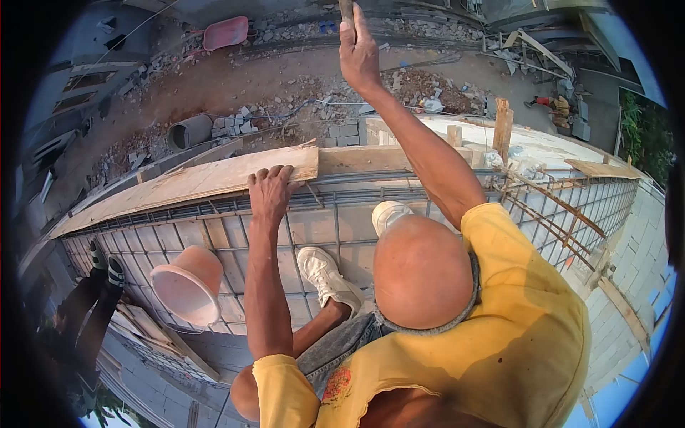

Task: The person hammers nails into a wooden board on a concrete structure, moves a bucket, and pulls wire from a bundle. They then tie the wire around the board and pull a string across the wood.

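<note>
My left hand (270,192) rests near the right end of a long plywood board (214,172), its fingers curled over the board's near edge. This board lies along the top of a timber form beside steel reinforcing bars (342,194). Raised at the top of the view, my right hand (361,58) is wrapped round a wooden tool handle (347,10). The rest of that tool is cut off by the frame's edge. My white shoe (321,274) stands on the rebar grid (339,235), between my arms.
A pink bucket (187,287) sits on the grid to the left, near another person's feet (114,272). An upright wood stake (502,130) and rusty bars (560,207) are at right. Far below lie rubble, a concrete pipe (190,132) and a red wheelbarrow tray (225,33).
</note>
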`<state>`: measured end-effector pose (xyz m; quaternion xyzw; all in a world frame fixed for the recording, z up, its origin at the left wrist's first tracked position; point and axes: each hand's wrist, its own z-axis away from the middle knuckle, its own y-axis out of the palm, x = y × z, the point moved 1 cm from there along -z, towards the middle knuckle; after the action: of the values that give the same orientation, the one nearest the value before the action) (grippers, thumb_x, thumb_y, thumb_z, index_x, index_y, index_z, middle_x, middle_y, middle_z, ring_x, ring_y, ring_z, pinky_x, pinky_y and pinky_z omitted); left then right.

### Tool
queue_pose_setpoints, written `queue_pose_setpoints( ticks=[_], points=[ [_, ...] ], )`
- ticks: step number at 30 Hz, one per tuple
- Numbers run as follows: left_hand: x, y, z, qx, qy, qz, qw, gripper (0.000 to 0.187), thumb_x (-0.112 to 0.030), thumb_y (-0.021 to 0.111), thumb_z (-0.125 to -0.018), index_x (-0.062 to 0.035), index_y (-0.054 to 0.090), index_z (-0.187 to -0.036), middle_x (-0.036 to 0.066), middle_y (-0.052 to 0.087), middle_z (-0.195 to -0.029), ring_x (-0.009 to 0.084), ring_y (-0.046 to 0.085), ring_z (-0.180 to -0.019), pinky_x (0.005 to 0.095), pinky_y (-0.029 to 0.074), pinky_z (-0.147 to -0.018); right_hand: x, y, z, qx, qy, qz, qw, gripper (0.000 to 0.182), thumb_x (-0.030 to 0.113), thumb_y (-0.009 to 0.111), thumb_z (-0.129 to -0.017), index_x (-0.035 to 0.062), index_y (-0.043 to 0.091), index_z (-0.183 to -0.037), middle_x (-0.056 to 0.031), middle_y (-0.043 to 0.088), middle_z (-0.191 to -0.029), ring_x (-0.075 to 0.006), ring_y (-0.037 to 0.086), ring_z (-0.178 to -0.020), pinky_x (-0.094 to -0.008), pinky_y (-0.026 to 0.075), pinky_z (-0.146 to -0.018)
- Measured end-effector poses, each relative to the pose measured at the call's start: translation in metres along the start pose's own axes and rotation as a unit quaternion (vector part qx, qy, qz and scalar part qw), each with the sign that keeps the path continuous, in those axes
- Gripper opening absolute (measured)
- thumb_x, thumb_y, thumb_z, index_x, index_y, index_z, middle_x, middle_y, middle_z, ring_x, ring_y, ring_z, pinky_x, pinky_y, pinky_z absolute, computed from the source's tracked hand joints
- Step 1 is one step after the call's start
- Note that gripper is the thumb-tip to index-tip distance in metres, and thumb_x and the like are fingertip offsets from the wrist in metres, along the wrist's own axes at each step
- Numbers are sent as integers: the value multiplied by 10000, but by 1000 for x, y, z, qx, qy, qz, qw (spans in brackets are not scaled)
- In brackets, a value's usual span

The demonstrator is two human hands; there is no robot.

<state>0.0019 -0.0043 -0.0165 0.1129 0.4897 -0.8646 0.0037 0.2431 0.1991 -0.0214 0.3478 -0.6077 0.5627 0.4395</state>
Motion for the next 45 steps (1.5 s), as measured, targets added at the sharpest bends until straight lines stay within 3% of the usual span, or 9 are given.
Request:
queue_pose_setpoints(
  ticks=[4,7,13,18,20,23,29,34,45],
  points=[
    [0,3,4,-12,12,-15,1000,416,-425,700,-888,-191,665,-1229,21,690,-1231,303,603,-1182,518,383,-1032,-148,25,163,474,28,303,826,504,404,430,-1060,246,422,-1539,-240,561,-1416,-398,528,-1317,-528,404,-1120],
    [3,-1,0,-13,16,-5,1000,405,-374,695,-900,-184,656,-1256,34,685,-1236,311,587,-1209,528,367,-1054,-120,9,108,562,85,270,777,508,412,418,-1067,232,421,-1541,-193,583,-1412,-386,550,-1298,-522,423,-1098],
    [-2,0,-2,-37,20,-19,999,408,-397,691,-893,-169,680,-1231,36,695,-1228,291,614,-1157,490,389,-1016,-19,-20,-21,141,-83,89,982,531,450,463,-1052,173,465,-1506,-184,714,-902,-372,685,-792,-503,497,-733],
    [2,0,3,-19,7,-4,1000,408,-397,691,-896,-173,682,-1236,36,691,-1242,300,604,-1172,512,383,-1021,1,13,18,-85,-26,-38,995,517,385,467,-1063,163,423,-1528,-234,696,-866,-393,683,-738,-508,468,-609],
    [-7,1,1,-26,6,-6,1000,415,-406,691,-895,-185,675,-1245,36,689,-1244,302,605,-1175,516,387,-1022,-106,19,111,360,32,191,913,549,384,460,-1050,187,387,-1558,-287,665,-1209,-454,653,-1099,-525,503,-938],
    [-1,1,-14,-57,-2,-12,998,450,-440,694,-884,-209,658,-1269,33,688,-1244,300,610,-1173,513,404,-1019,-135,21,130,522,72,295,797,553,381,443,-1043,188,393,-1559,-241,530,-1452,-424,505,-1337,-473,392,-1135],
    [25,-16,-20,67,21,49,996,445,-405,701,-890,-183,665,-1273,53,690,-1253,291,611,-1209,511,448,-1016,-100,-91,69,382,58,251,888,593,403,522,-1013,53,454,-1487,-236,684,-1139,-386,670,-1031,-439,509,-899],
    [50,-6,-23,87,1,-19,996,347,-247,641,-929,-257,652,-1276,47,721,-1181,271,674,-1129,504,489,-961,-42,-164,104,237,349,-32,906,640,339,587,-1028,110,313,-1559,75,360,-618,-38,345,-450,-225,265,-374],
    [53,10,-24,47,-12,0,999,263,-268,561,-979,-266,731,-1179,37,733,-1190,257,696,-1114,450,506,-904,0,-174,156,230,410,-167,866,349,316,593,-1038,166,470,-1328,66,397,-651,-24,378,-481,-194,308,-397]
  ],
)
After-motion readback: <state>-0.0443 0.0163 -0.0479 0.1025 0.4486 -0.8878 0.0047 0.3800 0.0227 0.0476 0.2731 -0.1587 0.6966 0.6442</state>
